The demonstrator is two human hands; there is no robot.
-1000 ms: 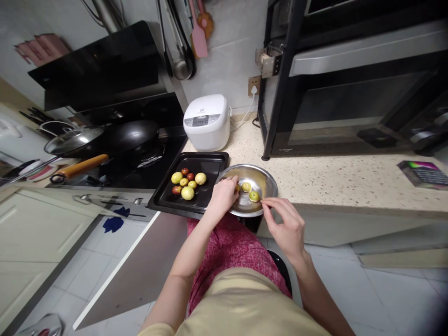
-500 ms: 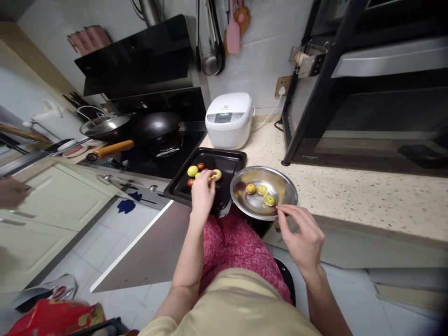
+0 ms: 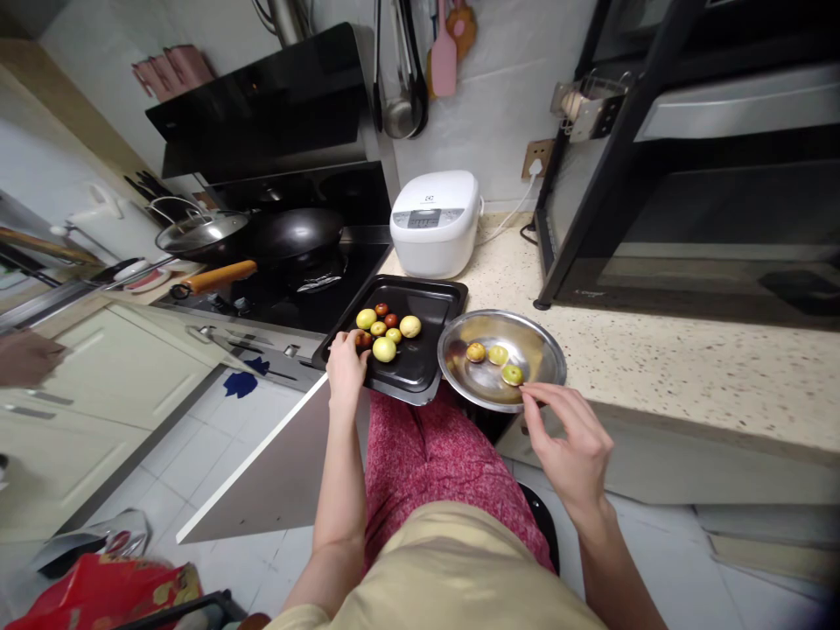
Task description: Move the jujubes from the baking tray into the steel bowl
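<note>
My left hand (image 3: 346,366) is at the near left side of a black baking tray (image 3: 420,372), its fingers curled at a small dark red fruit (image 3: 363,340). Around it in the tray lie several round fruits, among them a large pale yellow-green fruit (image 3: 384,349), another yellow fruit (image 3: 410,326) and a small red fruit (image 3: 392,320). With thumb and fingers pinched together, my right hand (image 3: 570,437) grips the near right rim of a shallow metal bowl (image 3: 482,389). Inside the bowl are an orange-yellow fruit (image 3: 476,352), a yellow piece (image 3: 498,354) and a green fruit (image 3: 513,374).
A white rice cooker (image 3: 436,223) stands behind the tray. To the left, a wok (image 3: 298,234) with a wooden handle sits on the stove. A black rack (image 3: 557,210) with an oven rises at the right. Another person's hand (image 3: 30,357) shows at the left edge.
My left hand has moved left and slightly down, from the fruits mid-tray to the dark red one at the tray's near left. My right hand stays at the bowl rim.
</note>
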